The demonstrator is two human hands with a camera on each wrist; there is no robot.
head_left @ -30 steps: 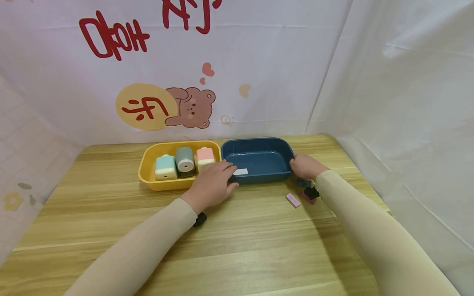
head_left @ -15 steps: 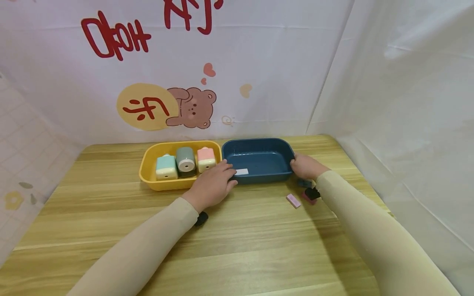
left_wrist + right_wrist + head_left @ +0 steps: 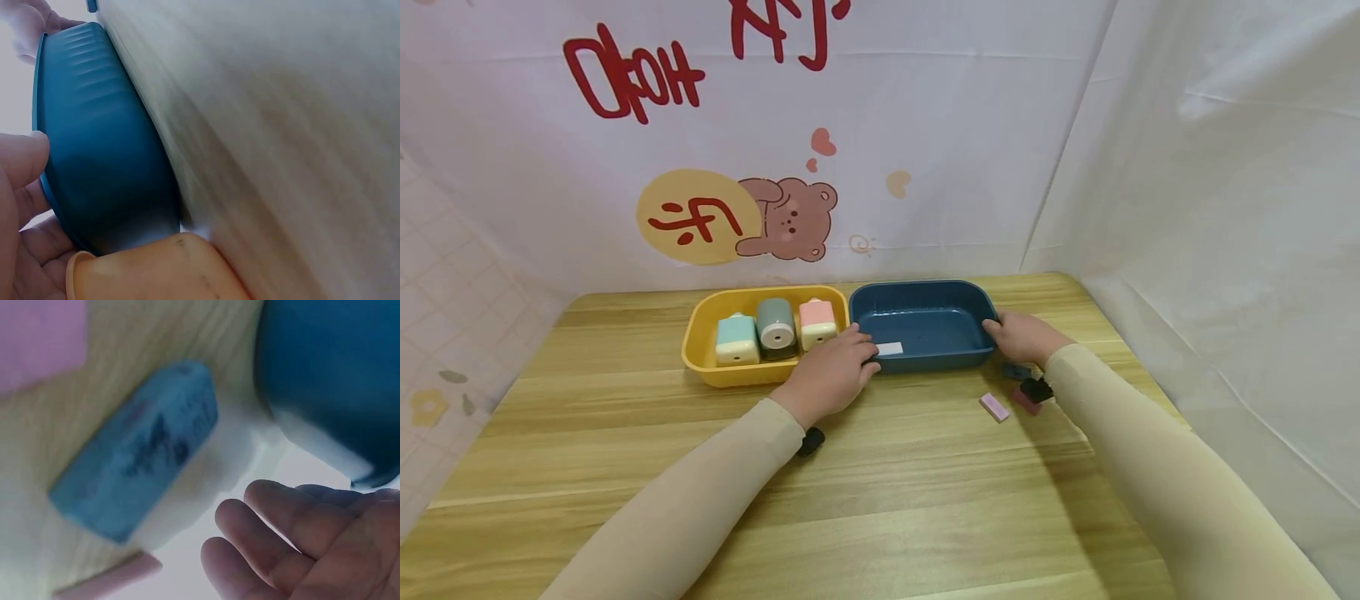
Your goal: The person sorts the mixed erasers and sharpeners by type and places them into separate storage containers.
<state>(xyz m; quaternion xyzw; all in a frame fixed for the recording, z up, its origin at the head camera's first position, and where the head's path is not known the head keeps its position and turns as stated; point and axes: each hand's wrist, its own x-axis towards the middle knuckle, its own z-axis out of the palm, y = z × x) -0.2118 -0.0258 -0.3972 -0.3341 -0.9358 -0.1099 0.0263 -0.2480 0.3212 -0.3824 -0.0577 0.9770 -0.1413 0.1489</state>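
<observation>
In the head view a dark blue tray [image 3: 925, 329] stands beside a yellow tray [image 3: 700, 367], their short sides together. My left hand [image 3: 831, 371] is over the front corner where they meet. Its thumb lies on the blue tray's outer rim in the left wrist view, the other fingers behind that rim. My right hand [image 3: 1026, 337] pinches the blue tray's right rim, thumb over the edge; its other fingers are loosely bent in the right wrist view. A white rectangular piece [image 3: 890, 348] lies in the blue tray beside my left fingertips.
Inside the yellow tray are a mint container [image 3: 737, 339], a grey one [image 3: 776, 322] and a pink one [image 3: 817, 323]. Under my right wrist lie a blue eraser [image 3: 137, 450], a pale pink block [image 3: 995, 407] and a darker pink block [image 3: 1027, 402]. White cloth walls stand behind and right.
My right hand has shifted slightly at the rim, its thumb reaching a little farther over the edge. The left hand and both trays stay in place.
</observation>
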